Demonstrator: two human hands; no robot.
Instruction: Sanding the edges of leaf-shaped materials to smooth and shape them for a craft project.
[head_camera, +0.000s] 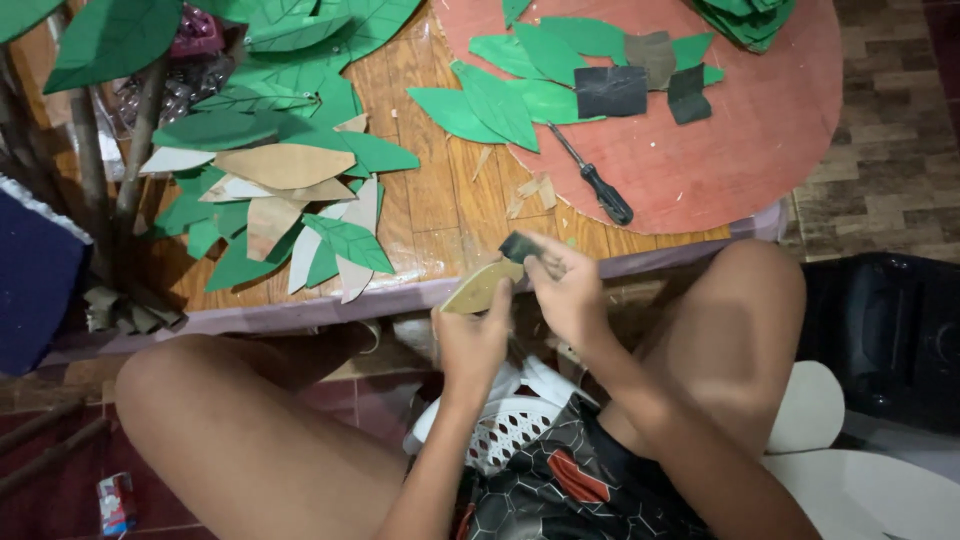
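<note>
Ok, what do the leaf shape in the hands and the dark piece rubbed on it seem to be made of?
Leaf cutout, in the left hand: likely thin plywood or stiff board, bare tan, matte, flat. Dark piece, in the right hand: probably sandpaper, a dull charcoal flexible sheet.

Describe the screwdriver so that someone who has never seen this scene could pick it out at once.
Start at the round reddish board lying on the wooden table. Near the board's lower left edge, just below the green paper leaves, lies the screwdriver. It is the only tool there: a thin metal shaft with a black handle, lying slantwise.
</note>
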